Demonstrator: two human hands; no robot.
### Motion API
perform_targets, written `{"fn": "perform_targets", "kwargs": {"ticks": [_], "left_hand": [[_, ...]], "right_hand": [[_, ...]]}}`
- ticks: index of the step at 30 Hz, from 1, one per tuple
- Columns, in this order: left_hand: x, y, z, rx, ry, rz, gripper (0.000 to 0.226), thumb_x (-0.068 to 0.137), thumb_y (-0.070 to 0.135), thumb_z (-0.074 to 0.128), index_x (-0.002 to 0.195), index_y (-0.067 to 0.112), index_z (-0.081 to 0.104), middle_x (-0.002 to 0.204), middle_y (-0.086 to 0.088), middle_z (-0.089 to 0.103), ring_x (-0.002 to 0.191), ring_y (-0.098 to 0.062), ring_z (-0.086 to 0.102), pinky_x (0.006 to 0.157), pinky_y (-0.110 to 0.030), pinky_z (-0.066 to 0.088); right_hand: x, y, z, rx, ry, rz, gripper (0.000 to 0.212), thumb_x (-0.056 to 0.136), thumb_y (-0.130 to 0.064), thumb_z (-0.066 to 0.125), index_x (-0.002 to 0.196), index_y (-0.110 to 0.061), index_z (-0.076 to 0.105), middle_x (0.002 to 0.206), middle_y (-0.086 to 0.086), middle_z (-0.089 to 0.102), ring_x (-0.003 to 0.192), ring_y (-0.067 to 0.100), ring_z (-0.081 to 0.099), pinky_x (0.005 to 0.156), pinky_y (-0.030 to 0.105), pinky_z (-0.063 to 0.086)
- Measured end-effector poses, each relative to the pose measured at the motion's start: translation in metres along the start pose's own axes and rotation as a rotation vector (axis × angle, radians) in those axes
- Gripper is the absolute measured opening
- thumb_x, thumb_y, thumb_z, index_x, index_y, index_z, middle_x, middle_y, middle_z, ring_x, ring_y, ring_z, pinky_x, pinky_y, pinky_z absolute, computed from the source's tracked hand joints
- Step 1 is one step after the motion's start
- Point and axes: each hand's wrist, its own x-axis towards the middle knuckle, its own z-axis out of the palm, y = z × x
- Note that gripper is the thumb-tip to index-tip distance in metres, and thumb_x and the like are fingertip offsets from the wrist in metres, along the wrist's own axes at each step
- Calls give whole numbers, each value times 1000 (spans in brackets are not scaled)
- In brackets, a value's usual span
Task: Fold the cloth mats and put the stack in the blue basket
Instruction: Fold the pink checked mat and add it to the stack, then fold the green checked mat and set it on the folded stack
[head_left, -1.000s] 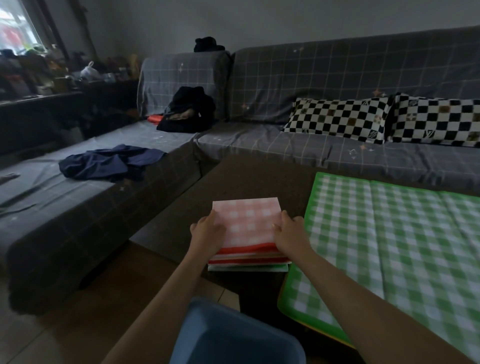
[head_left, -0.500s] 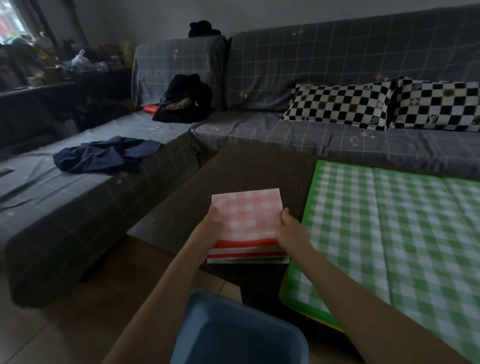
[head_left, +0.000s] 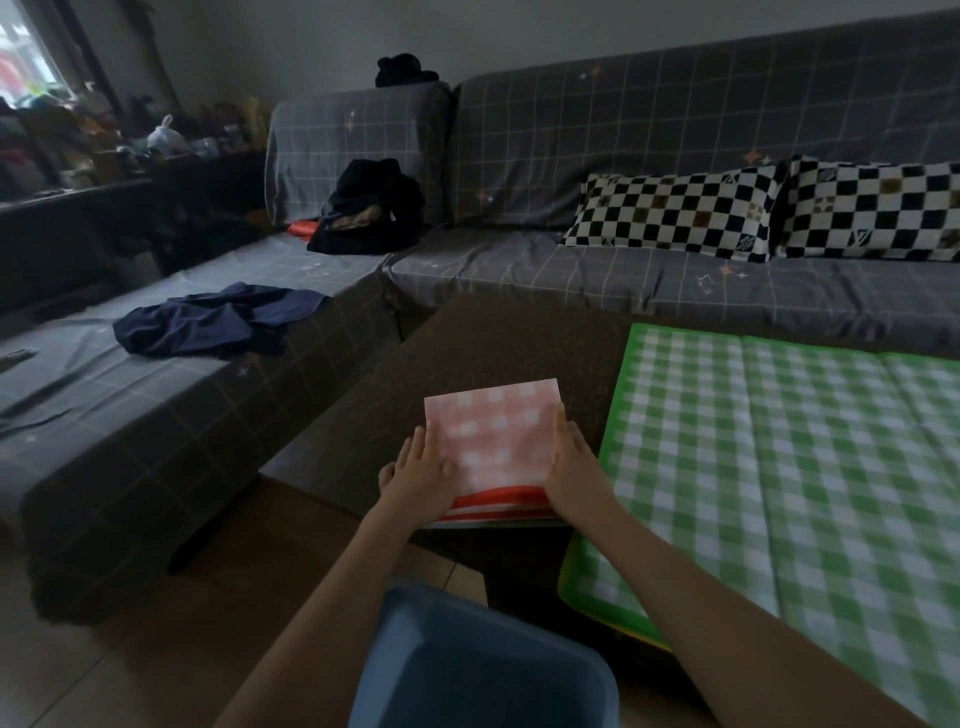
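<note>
Two hands (head_left: 423, 475) (head_left: 574, 470), one folded mat stack (head_left: 493, 441), one green mat (head_left: 769, 467), one blue basket (head_left: 483, 670), two checkered pillows (head_left: 670, 218) (head_left: 878, 210)

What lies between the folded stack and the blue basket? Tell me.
In the head view, only the near edge of the dark table and a strip of tiled floor separate the folded stack from the blue basket. The forearms cross above that stretch.
</note>
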Motion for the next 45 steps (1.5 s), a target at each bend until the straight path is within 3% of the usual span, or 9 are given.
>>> {"fn": "perform_targets", "kwargs": {"ticks": [8,14,17,20,24,27,31,38,45], "left_hand": [[-6,3,-7,17,5,-9,65,99,49,25,152,28,-6,161,-7,3,147,-28,5,116,-52,5],[-21,15,-22,-101,181,65,52,100,35,38,149,25,22,152,-9,30,132,-27,42,111,-52,31],[-26,22,-25,-48,288,105,52,100,35,38,149,27,23,157,-7,20,141,-27,28,117,-48,17],[-37,35,-23,-22,339,206,48,100,34,39,146,27,30,157,-4,22,145,-21,19,118,-42,4],[-56,67,-9,3,363,322,43,99,35,40,141,28,38,155,4,27,144,-13,17,118,-39,3],[-76,97,12,-44,316,440,37,98,30,44,135,28,46,151,5,33,141,-11,23,118,-38,7],[-97,131,48,-176,211,588,32,95,26,49,125,27,59,140,9,49,132,-6,36,110,-31,17],[-124,170,105,-298,-79,688,25,96,26,53,115,21,67,127,9,60,119,-4,51,106,-25,38],[-142,182,133,-347,-337,742,23,90,34,63,105,21,74,119,13,63,109,2,54,92,-17,45]], "right_hand": [[1,-3,-9,-2,-107,26,58,97,-10,25,151,-18,5,157,8,6,143,29,13,115,37,20],[-16,-6,-34,121,-64,-41,49,100,-14,30,149,-17,23,150,8,33,123,21,45,98,27,35],[-24,-3,-43,221,-19,-55,49,100,-20,35,148,-21,27,150,5,35,112,17,52,92,28,44],[-30,0,-52,285,35,-56,47,99,-22,38,146,-25,32,135,4,52,71,3,53,57,14,39],[-50,15,-69,278,134,-50,42,100,-25,39,142,-26,39,127,8,57,57,-1,44,52,14,34],[-74,35,-82,250,194,-71,39,99,-23,41,138,-24,45,138,8,51,68,7,54,67,21,43],[-106,72,-97,187,268,-25,37,98,-25,43,134,-25,49,133,6,56,117,20,55,85,25,42],[-161,146,-122,17,234,82,35,97,-25,46,131,-29,51,131,-3,56,115,17,56,85,25,43],[-211,192,-146,-153,206,-68,20,87,-24,65,105,-22,72,111,-7,67,106,8,55,88,12,36]]}}
